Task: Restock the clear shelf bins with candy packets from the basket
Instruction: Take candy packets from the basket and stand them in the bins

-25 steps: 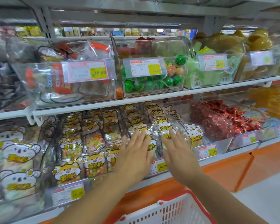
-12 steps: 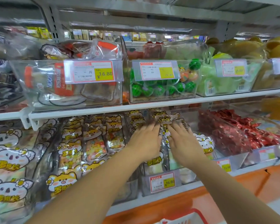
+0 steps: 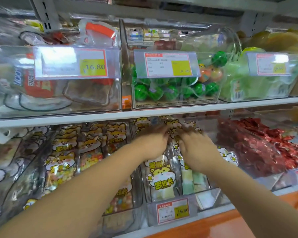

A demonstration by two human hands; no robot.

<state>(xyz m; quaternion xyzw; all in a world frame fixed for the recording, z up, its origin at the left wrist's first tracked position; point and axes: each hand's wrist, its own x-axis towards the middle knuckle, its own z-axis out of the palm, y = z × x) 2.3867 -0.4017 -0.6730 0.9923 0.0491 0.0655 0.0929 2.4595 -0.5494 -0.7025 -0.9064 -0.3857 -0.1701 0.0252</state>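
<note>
We find left hand (image 3: 153, 146) and right hand (image 3: 197, 151) on the packets (image 3: 162, 179) deep in the bin (image 3: 151, 217). Blur hides the fingers, so we cannot tell any grip. Bin appears well stocked; basket unseen, remainder unknown.

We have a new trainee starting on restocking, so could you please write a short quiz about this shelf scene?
1. True or false: the left hand and right hand both reach into one lower-shelf bin of cat-print packets.
2. Directly above that bin sit: A green balls; B bottled drinks; C crisps.
3. What price shows on the upper shelf's leftmost tag?
Key: 1 true; 2 A; 3 16.80.
</note>
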